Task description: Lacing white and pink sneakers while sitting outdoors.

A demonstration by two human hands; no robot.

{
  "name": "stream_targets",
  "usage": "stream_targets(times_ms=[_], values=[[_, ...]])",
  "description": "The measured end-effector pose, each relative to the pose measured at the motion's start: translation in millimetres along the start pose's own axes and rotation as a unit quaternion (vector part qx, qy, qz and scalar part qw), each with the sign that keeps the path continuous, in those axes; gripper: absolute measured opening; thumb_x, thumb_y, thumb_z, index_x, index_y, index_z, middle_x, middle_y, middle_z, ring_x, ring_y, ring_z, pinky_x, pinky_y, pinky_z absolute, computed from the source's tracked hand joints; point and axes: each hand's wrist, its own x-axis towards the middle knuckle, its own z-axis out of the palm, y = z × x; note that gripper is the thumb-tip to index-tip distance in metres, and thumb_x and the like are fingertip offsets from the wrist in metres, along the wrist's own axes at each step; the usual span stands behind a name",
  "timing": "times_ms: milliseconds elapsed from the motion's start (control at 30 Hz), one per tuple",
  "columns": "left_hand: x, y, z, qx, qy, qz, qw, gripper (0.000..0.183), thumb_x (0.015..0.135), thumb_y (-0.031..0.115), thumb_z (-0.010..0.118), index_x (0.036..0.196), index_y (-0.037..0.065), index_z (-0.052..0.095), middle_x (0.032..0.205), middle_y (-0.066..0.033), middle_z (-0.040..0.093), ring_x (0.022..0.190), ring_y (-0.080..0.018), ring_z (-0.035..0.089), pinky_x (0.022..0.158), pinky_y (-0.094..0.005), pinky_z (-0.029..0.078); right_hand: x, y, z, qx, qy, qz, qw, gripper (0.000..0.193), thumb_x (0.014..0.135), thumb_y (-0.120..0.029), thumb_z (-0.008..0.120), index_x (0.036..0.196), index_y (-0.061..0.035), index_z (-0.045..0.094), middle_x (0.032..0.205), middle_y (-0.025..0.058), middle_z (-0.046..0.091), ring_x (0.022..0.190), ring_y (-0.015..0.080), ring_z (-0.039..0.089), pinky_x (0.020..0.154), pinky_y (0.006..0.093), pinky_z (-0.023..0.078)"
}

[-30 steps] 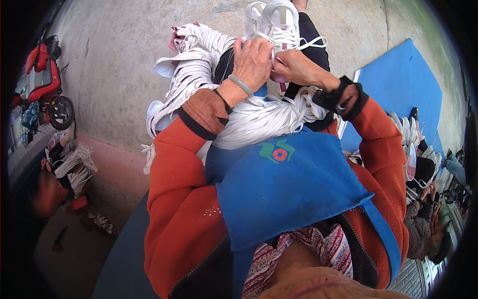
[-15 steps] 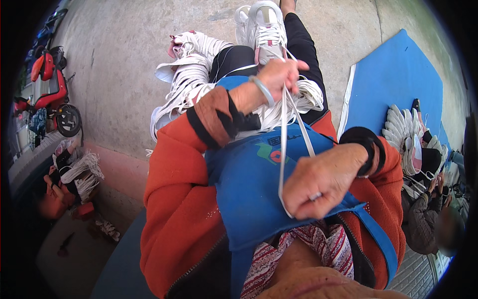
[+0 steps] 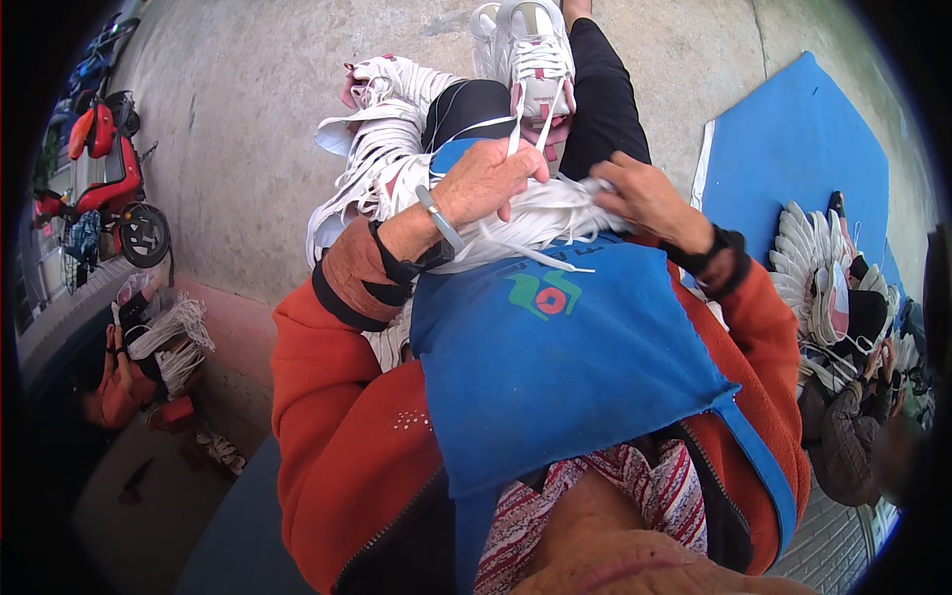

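A white sneaker with pink trim (image 3: 538, 69) stands toe-away between my legs, and its two lace ends run back toward me. My left hand (image 3: 496, 178) is closed on these laces just behind the shoe's collar. A thick bundle of loose white shoelaces (image 3: 555, 213) lies across my lap, beneath and beside both hands. At the bundle's right end, my right hand (image 3: 650, 201) has its fingers curled against the strands. They look pinched on the laces, though motion blurs the fingertips. Part of a second white shoe (image 3: 486, 45) shows just left of the first.
White shoes strung with laces (image 3: 382, 134) are piled beside my left leg. A blue mat (image 3: 803, 149) lies to the right, near a seated person with shoe parts (image 3: 813, 248). Another seated person (image 3: 124, 372) and a red scooter (image 3: 114, 174) are at the left.
My right hand has moved away from my chest to the lace bundle, no longer drawing the laces taut. My left hand has come slightly left and nearer, still on the shoe's laces.
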Motion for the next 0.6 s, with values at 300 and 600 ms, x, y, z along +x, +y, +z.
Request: stream_targets(times_ms=[300,600], values=[[-14,12,26,-0.011,-0.165,0.037,0.986,0.036,0.091,0.032,0.04,0.08,0.002,0.056,0.059,-0.0004,0.051,0.049,-0.0085,0.049,0.047,-0.0214,0.041,-53,24,-49,-0.035,0.006,-0.031,0.999,0.028,0.076,-0.014,0.061,0.1,-0.0017,0.058,0.089,0.0149,0.061,0.076,0.0251,0.058,0.068,0.031,0.047],[-41,19,16,0.093,-0.105,0.056,0.988,0.03,0.087,0.021,0.037,0.072,0.002,0.053,0.05,-0.0032,0.048,0.044,-0.0129,0.049,0.045,-0.0258,0.04,85,37,-10,0.067,0.237,0.027,0.969,0.017,0.085,-0.015,0.055,0.094,-0.0006,0.059,0.074,0.0078,0.059,0.056,0.0127,0.056,0.052,0.0247,0.045]])
